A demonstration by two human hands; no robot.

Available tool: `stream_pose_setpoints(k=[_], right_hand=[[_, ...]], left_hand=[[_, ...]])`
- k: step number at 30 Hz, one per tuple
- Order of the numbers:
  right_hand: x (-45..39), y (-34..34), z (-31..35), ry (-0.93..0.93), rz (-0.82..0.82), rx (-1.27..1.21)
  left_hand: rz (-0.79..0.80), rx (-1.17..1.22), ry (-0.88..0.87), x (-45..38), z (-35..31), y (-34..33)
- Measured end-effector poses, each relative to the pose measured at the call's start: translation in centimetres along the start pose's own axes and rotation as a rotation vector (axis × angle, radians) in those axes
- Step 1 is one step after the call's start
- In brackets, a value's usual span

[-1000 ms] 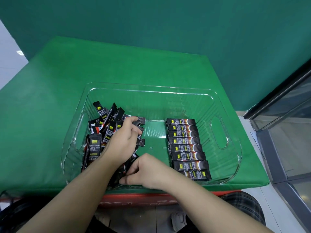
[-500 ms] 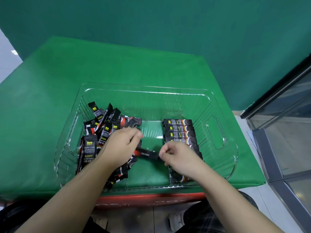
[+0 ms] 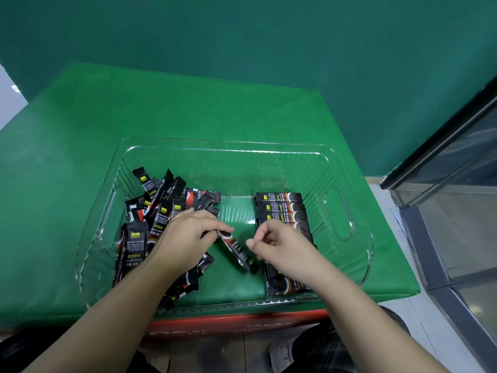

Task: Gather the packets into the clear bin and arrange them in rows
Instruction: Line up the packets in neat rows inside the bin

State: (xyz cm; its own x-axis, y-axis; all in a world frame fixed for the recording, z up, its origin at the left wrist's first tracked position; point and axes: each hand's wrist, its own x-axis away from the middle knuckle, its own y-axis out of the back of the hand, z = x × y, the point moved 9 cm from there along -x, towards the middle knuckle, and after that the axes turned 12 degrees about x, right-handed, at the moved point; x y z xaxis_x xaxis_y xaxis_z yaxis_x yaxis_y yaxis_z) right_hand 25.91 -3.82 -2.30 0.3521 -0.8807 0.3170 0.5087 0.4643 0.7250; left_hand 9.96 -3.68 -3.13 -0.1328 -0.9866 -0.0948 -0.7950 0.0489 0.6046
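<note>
A clear plastic bin [image 3: 223, 143] with handle cutouts sits on the green table. Inside on the left lies a loose pile of black coffee packets [image 3: 157, 211]. On the right, several packets form a neat row [image 3: 279, 205] running front to back. My left hand [image 3: 185, 235] is over the pile's right edge and pinches the upper end of one packet [image 3: 238, 251], which slants down to the right over the bare middle of the bin. My right hand [image 3: 279, 244] hovers over the row with fingers loosely curled, just right of that packet and holding nothing.
The green-covered table [image 3: 188, 109] extends behind and left of the bin. A green wall [image 3: 242, 36] stands behind. A glass-fronted cabinet [image 3: 457, 184] is at the right. A red panel [image 3: 228, 324] runs under the table's front edge, above my legs.
My right hand lifted a packet out of the pile's front, and both hands held it level over the middle. Now the right hand has let go and only the left pinches it, tilted.
</note>
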Motion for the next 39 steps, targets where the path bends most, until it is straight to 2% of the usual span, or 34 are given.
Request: stream_pose_setpoints(k=[3, 9, 15, 22, 28, 33, 36, 39], right_hand=[[-0.1, -1.0, 0.7, 0.036, 0.068, -0.053], [-0.1, -1.3, 2.1, 0.248, 0.019, 0.251], [0.1, -3.2, 2.2, 0.310, 0.170, 0.347], [0.5, -3.2, 3.1, 0.337, 0.199, 0.297], [0.7, -2.4, 3.9, 0.410, 0.143, 0.282], [0.5, -1.8, 4.6, 0.483, -0.030, 0.263], [0.6, 0.3, 5.0, 0.483, -0.265, 0.169], [0.9, 3.2, 4.0, 0.368, -0.496, 0.054]], left_hand=[[-0.014, 0.045, 0.009, 0.0, 0.2, 0.2], [-0.068, 0.192, 0.189, 0.4, 0.4, 1.0], [-0.090, 0.399, 0.300, 0.6, 0.9, 0.7], [-0.118, 0.409, 0.325, 0.7, 1.3, 0.8], [-0.117, 0.357, 0.302, 0.6, 1.3, 0.9], [-0.076, 0.229, 0.268, 0.7, 0.7, 0.8], [-0.075, 0.154, 0.226, 0.4, 0.8, 0.7], [-0.035, 0.133, 0.214, 0.4, 0.4, 0.4]])
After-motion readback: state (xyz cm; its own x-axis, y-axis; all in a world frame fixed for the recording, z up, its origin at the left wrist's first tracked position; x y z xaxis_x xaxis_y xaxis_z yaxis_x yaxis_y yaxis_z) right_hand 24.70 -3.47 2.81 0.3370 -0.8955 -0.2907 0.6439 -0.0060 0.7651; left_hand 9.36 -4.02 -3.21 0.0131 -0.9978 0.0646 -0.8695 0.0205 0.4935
